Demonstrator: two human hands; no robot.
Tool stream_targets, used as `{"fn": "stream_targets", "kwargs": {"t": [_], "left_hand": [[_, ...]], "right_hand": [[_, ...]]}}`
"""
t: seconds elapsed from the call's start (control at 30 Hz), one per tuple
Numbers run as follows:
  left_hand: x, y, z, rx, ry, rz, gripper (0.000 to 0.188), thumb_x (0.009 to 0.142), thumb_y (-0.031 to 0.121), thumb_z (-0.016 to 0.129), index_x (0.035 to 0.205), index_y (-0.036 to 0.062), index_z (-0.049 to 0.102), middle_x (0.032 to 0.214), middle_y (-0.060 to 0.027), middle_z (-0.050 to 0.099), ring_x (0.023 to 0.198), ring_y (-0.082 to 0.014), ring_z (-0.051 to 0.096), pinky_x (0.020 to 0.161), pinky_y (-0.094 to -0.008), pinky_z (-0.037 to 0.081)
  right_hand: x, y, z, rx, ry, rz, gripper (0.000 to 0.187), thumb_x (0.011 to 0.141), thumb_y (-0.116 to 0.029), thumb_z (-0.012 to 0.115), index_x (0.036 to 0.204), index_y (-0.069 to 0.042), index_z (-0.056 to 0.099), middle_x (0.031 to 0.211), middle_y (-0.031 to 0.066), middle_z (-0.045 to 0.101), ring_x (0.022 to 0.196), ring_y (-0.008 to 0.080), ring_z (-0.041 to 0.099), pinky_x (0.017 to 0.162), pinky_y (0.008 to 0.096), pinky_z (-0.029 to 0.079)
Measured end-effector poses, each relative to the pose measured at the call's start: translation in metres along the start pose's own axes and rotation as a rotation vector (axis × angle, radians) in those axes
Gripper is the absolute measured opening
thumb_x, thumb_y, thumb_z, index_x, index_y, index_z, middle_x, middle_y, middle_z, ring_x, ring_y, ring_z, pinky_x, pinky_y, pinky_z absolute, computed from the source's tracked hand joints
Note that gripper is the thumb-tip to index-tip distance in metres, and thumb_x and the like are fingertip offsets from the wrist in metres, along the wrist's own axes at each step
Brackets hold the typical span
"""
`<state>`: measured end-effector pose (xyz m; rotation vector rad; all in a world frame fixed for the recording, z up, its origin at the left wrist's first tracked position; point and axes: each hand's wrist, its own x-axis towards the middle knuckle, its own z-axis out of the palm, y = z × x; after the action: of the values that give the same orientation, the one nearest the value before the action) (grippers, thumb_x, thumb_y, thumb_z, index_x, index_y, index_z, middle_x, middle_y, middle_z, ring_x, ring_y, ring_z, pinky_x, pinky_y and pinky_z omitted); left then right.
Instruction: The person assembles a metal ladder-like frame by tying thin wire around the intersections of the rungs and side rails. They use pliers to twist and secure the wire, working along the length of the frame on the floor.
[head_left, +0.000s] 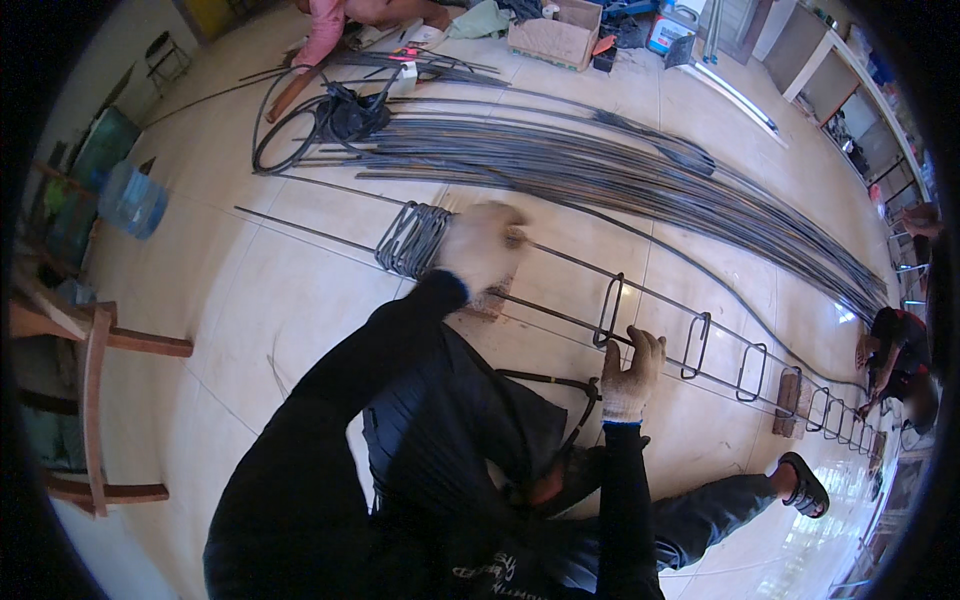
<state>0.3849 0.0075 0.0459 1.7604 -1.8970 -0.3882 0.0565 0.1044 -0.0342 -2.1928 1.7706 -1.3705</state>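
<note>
Two long steel rebar rods (pixel 560 318) run side by side across the floor in front of me. A tight bundle of bent rectangular stirrups (pixel 412 240) hangs around them at the left. My gloved left hand (pixel 485 245) is right beside this bundle, over the rods; motion blur hides its fingers. My gloved right hand (pixel 633 375) has thumb and fingers apart, at the nearer rod, just below a single stirrup (pixel 608 310). Farther right, more stirrups (pixel 696 345) stand spaced along the rods. A reddish brick (pixel 490 302) lies under the rods near my left hand.
A big pile of loose rebar (pixel 600 175) lies beyond, with a coiled black hose or cable (pixel 290 130). Another person (pixel 895 350) crouches at the rods' far right end; one in pink (pixel 330 30) is at the top. A wooden chair (pixel 95 400) stands left. Another brick (pixel 790 400) sits under the rods.
</note>
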Motion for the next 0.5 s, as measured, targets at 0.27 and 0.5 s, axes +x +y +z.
{"fn": "stream_targets", "kwargs": {"t": [0.27,0.5], "left_hand": [[-0.064,-0.065,-0.054,0.436,-0.036,-0.396,0.039,0.089,0.053,0.082,0.098,0.0146,0.083,0.099,-0.0134,0.083,0.099,-0.0358,0.080,0.084,-0.0513,0.061],[-0.053,-0.066,-0.032,0.471,0.055,-0.354,0.030,0.088,0.042,0.083,0.098,0.0131,0.083,0.098,-0.0149,0.083,0.096,-0.0376,0.081,0.083,-0.0524,0.062]], "right_hand": [[-0.001,-0.083,0.044,0.113,0.015,-0.081,0.031,0.082,0.001,0.081,0.112,-0.006,0.075,0.108,0.0156,0.074,0.103,0.0396,0.069,0.095,0.0519,0.055],[-0.039,-0.105,0.059,0.161,-0.059,0.061,0.032,0.082,-0.003,0.082,0.113,-0.008,0.076,0.111,0.0154,0.075,0.106,0.0408,0.069,0.096,0.0513,0.055]]}}
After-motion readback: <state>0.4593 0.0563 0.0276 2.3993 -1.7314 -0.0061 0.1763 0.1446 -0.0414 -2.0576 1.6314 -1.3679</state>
